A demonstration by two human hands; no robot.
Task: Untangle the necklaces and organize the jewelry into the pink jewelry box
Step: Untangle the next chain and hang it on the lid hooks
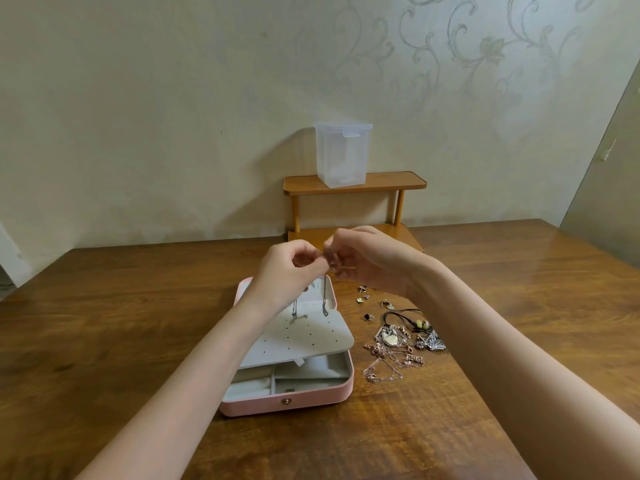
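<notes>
Forearms run up from the bottom edge. Left hand [289, 268] and right hand [363, 261] meet above the far end of the pink jewelry box [287, 400], fingertips nearly touching.

Both hands have fingers curled in a pinch on a thin silver chain [325, 299]. Its strands hang down from the fingers over the box's white perforated panel [301, 334]. Whether a clasp or a knot sits between the fingertips, cannot tell, too small.

Handling, my read:
- Chain is very light, limp, no stiffness. It kinks and snags easily, and links are likely fragile under a sharp pull.
- Slick metal, so a fingertip pinch is the only workable hold. Grip near the ends or clasp and let the rest hang free so it can't re-tangle.
- Tangled pile of necklaces [391, 355] lies on the table [121, 323] just right of the box: rose-gold chains, pendants, a black cord with beads. Lift one strand at a time; dragging will pull the lot.
- Small earrings [363, 299] sit near the right wrist, easy to sweep off.

Room:
- Box lid stands open at the far side and the lower compartments show at the near side.
- Open tabletop left of the box and toward the camera.
- Wooden shelf [353, 183] with a clear plastic container [343, 154] stands against the wall, behind the hands.
</notes>
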